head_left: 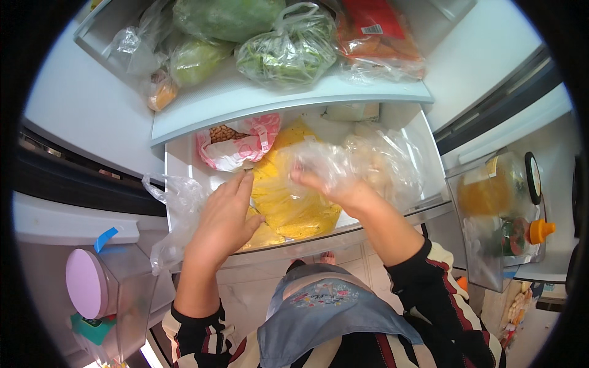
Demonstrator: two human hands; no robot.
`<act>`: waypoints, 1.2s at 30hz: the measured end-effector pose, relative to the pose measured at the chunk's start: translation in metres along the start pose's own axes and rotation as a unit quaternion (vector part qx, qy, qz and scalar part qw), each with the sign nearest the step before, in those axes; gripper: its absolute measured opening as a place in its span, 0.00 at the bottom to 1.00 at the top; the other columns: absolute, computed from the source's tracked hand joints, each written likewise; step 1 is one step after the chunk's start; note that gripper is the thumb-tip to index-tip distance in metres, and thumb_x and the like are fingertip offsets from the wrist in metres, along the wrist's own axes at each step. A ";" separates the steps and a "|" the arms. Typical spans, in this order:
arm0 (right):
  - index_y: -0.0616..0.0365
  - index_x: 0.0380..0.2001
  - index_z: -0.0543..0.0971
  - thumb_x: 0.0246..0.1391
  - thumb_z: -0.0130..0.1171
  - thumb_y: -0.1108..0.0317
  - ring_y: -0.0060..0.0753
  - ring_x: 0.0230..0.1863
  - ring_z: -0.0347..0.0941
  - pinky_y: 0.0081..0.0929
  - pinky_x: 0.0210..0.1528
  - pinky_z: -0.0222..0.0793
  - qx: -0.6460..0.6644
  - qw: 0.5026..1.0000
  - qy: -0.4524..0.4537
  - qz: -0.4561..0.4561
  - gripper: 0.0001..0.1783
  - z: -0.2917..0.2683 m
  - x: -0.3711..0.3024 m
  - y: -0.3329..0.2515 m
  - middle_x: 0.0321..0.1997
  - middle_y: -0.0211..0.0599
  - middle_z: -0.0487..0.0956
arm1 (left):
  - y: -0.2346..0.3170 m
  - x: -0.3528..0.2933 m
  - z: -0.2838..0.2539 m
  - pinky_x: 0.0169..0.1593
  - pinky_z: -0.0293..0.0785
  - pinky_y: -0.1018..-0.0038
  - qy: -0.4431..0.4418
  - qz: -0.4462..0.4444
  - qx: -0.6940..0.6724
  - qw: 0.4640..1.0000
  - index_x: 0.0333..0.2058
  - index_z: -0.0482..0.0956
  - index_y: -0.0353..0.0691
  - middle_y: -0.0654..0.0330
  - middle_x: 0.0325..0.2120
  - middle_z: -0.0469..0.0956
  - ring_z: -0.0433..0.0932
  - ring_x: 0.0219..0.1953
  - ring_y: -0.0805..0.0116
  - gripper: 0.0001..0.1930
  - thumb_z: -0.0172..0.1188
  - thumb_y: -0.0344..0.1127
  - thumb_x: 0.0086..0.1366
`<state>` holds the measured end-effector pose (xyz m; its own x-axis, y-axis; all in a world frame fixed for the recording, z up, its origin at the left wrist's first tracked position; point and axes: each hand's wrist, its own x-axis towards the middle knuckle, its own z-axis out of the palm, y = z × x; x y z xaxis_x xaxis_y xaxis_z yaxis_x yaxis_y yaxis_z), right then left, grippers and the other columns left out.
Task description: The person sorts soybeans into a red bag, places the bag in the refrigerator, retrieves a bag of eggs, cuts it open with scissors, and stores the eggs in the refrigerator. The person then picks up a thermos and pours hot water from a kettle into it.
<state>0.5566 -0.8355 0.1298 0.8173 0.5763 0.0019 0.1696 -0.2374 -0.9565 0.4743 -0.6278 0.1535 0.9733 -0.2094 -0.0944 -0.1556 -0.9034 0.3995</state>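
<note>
A yellow bag (294,218) lies in the drawer (179,161); the left hand (226,207) is loosely open at its edge; clear plastic (324,158) veils the right hand (346,193), whose grip I cannot tell; a pink-and-white bag (265,136) and pale bagged lumps (383,161) crowd alongside.

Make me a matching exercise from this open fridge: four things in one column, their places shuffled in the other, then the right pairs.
Things:
1. Large yellow bag
2. Pink-and-white bag
3. Bagged leafy greens
4. Jar with a black lid

Places:
A. On the shelf above the drawer
B. In the right door's bin
C. In the middle of the drawer
D. At the drawer's back left

Pairs: 1-C, 2-D, 3-A, 4-B
</note>
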 end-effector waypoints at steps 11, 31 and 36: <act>0.64 0.49 0.72 0.49 0.57 0.75 0.32 0.50 0.70 0.27 0.51 0.65 -0.089 0.991 0.071 -0.073 0.21 -0.040 -0.078 -0.001 0.50 0.42 0.73 | 0.073 0.053 0.001 0.61 0.56 0.63 0.170 0.176 -0.142 0.959 0.60 0.55 0.36 0.43 0.58 0.58 0.57 0.61 0.47 0.43 0.67 0.36 0.47; 0.66 0.40 0.75 0.53 0.52 0.78 0.27 0.40 0.75 0.22 0.46 0.68 0.050 0.946 0.321 -0.008 0.10 -0.066 -0.178 0.001 0.36 0.37 0.78 | 0.065 0.095 0.013 0.49 0.69 0.66 -0.209 0.179 -0.029 0.961 0.50 0.70 0.33 0.46 0.46 0.72 0.73 0.47 0.53 0.23 0.57 0.35 0.55; 0.65 0.38 0.76 0.51 0.52 0.79 0.29 0.38 0.76 0.23 0.44 0.68 -0.039 0.921 0.387 -0.034 0.09 -0.065 -0.189 0.002 0.35 0.38 0.78 | 0.091 0.158 0.075 0.57 0.62 0.65 -0.076 0.088 -0.033 0.993 0.51 0.69 0.34 0.43 0.49 0.71 0.68 0.53 0.50 0.24 0.51 0.46 0.62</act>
<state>0.4379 -0.9959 0.1466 0.9461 -0.1304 0.2965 0.2485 -0.2950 -0.9226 0.6010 -0.7716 0.1066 0.8940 -0.4212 -0.1527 -0.3051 -0.8219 0.4810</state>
